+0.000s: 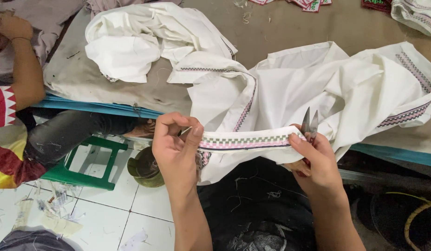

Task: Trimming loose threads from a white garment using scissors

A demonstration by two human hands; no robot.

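We see the bench (290,28), its brown cloth cover running from eleven o'clock across to three o'clock, and on it the white garment (327,88), which spills from the centre toward three o'clock and hangs over the near edge. A second white garment (132,42) lies crumpled at eleven o'clock, well apart from our hands. At nine o'clock a co-worker's arm (25,69) rests by the bench edge, with a green stool (92,162) on the tiled floor below it at eight o'clock. Between our hands, at the centre, the embroidered band (245,140) of the garment is stretched flat, patterned in pink, green and dark thread. Our left hand (176,151) has its grip closed on the band's left end, thumb pressed over the folded cloth. Our right hand (317,160) pinches the band's right end and, in the same closed grip, holds small thread snips (310,123) with the blades pointing up toward twelve o'clock. We judge the cloth light, soft and limp, so it sags unless held taut, and the stitched band is the firmer place to take hold.
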